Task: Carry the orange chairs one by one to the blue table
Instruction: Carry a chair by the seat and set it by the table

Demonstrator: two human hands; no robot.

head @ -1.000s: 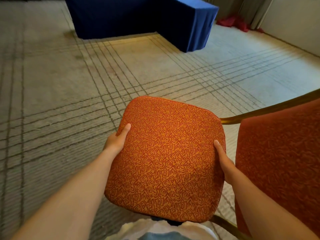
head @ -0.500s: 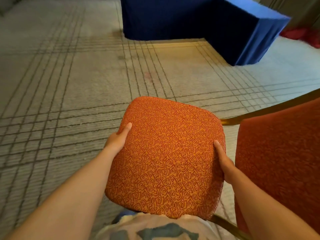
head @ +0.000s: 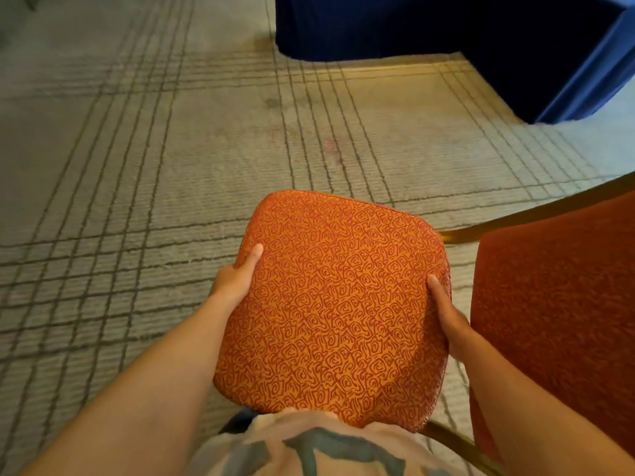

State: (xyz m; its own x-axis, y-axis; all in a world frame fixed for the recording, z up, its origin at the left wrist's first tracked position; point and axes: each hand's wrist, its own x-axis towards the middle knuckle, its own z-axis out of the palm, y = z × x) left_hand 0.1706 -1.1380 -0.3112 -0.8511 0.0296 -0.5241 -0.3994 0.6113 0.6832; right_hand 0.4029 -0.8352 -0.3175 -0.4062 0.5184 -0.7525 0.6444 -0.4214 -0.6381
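Observation:
An orange chair with a swirl-patterned seat (head: pixel 336 304) is lifted in front of my body, turned sideways so its padded back (head: pixel 563 314) and gold frame (head: pixel 515 218) are at the right. My left hand (head: pixel 237 280) grips the seat's left edge, thumb on top. On the seat's right edge, next to the backrest, my right hand (head: pixel 446 317) holds on. The blue table (head: pixel 464 36), draped to the floor in dark blue cloth, fills the upper right, a few steps ahead. The chair's legs are hidden under the seat.
Beige carpet with dark grid lines (head: pixel 137 166) covers the floor between me and the table. The cloth's corner (head: pixel 536 115) juts out toward me at the right. My shirt (head: pixel 309 448) shows at the bottom edge.
The blue table has grown larger and shifted to the right in view as I turned left and walked nearer. Both hands keep the same grip on the chair.

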